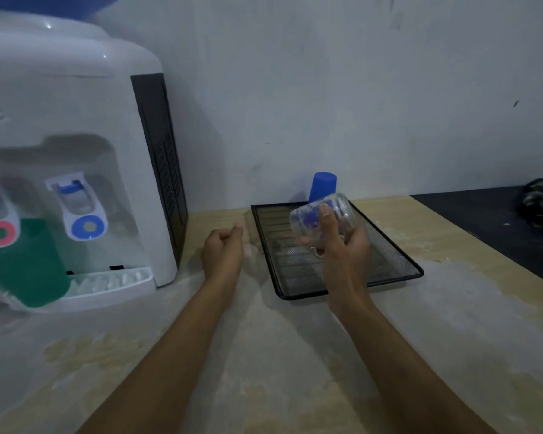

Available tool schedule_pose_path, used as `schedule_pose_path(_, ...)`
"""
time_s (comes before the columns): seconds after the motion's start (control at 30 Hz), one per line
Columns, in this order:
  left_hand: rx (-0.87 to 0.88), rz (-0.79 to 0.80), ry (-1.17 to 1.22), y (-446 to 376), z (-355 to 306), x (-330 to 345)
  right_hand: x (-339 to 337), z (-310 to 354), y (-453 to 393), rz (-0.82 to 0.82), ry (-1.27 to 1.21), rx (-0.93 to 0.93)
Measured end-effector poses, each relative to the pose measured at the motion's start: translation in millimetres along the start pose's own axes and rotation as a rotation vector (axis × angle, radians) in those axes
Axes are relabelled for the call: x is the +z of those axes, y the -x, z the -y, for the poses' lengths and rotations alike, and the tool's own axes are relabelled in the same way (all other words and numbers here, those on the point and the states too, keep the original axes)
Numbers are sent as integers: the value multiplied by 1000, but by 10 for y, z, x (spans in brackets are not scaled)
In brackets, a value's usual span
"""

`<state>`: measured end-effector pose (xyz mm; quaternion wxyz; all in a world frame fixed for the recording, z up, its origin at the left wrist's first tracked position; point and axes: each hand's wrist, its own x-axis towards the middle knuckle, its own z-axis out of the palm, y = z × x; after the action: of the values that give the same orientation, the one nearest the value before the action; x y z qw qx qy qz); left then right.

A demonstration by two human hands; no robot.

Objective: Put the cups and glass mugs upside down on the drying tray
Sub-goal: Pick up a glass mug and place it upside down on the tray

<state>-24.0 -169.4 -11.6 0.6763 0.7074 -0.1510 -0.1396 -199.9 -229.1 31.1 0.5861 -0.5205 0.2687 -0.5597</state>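
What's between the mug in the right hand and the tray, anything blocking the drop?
Nothing visible. The right hand holds the glass mug tilted above the mesh tray, and the mesh in view under it is bare. The only thing on the tray is the upside-down blue cup at the far edge. The left hand sits off the tray's left side.

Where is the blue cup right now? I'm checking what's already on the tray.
The blue cup stands upside down at the tray's far edge near the wall, just behind the glass mug held in the right hand.
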Motion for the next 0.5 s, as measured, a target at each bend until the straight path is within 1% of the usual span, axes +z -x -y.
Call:
schedule_pose_path(0.03,15,-24,-5,-23,6,28,-9,-18,-2,2,9,-5)
schedule_pose_path(0.13,139,-69,-51,0,38,73,-9,-78,-23,-8,32,2)
schedule_pose_path(0.27,240,13,-139,34,90,73,-27,-106,-62,-14,82,-9)
schedule_pose_path(0.37,270,40,-150,11,111,63,-49,-83,-69,-7,116,-31)
schedule_pose_path(0.5,300,74,-256,-18,150,91,-54,-50,-73,28,180,-55)
